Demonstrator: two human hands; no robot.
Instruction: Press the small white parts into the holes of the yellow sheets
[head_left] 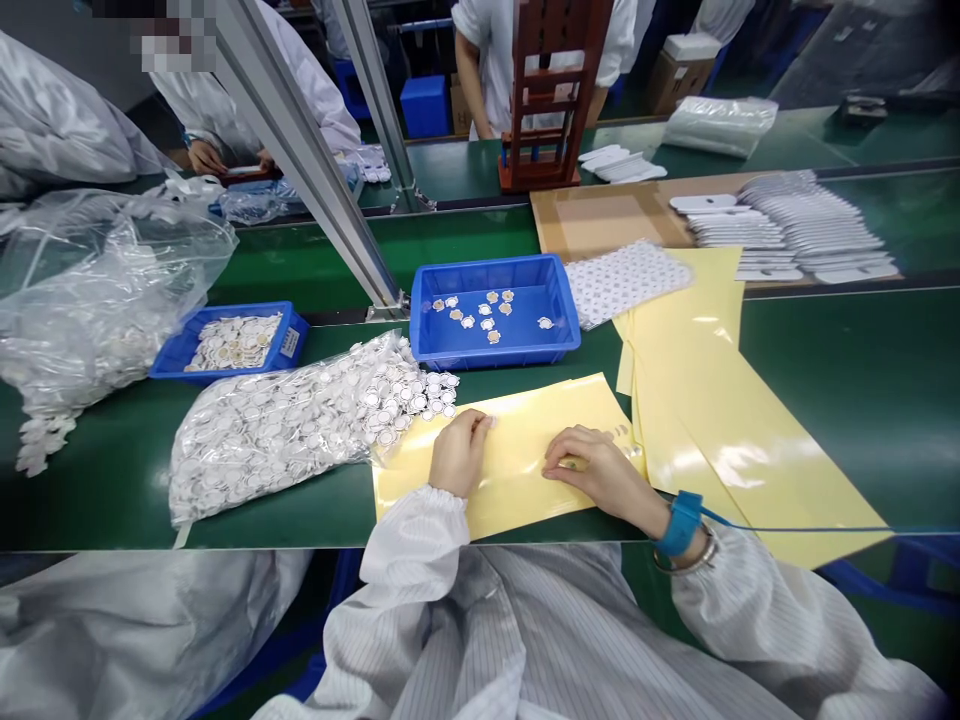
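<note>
My left hand (pixel 459 452) and my right hand (pixel 592 470) both rest on a pale yellow backing sheet (pixel 517 480) on the green conveyor belt (pixel 840 400). The left fingertips are bunched at the sheet's upper part, and anything between them is too small to tell. My right fingers curl against the sheet. A blue antistatic wrist strap (pixel 681 525) circles my right wrist, with its cord running off to the right. Just left of my left hand lies a clear bag (pixel 292 440) full of small white flower-shaped pieces, some spilled at its mouth.
Blue plastic trays (pixel 491 310) (pixel 229 342) hold small pieces. More yellow sheets (pixel 712 430) lie to the right, and a bulging plastic bag (pixel 90 290) lies at far left. Metal uprights (pixel 315 170) stand beyond. Co-workers in white smocks sit nearby, one with hands (pixel 225 158) across the belt.
</note>
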